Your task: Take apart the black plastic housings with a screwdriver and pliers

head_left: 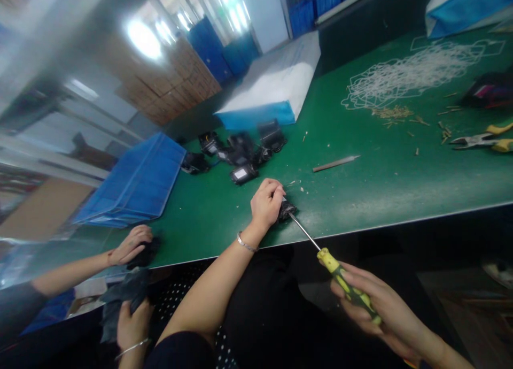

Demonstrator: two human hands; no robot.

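Note:
My left hand [267, 200] is closed over a small black device [287, 210] and presses it against the green table near its front edge. Much of that device is hidden under my fingers. In my right hand [374, 297] is a screwdriver [331, 259] with a yellow and dark green handle, its fingers wrapped round the grip. The metal shaft slants up to the left, and its tip meets the near side of the black device. Beyond my left hand sits a group of similar black devices [242, 150], one with a white label.
A pen-like tool [335, 164] lies mid-table. Farther right are tangled white ties [417, 72], brass-coloured pins [393, 113] and yellow-handled cutters [476, 140]. A blue bin [134, 179] and a white-and-blue package [272, 83] stand behind. At left, a co-worker's hands [134, 246] hold a cloth and a dark object.

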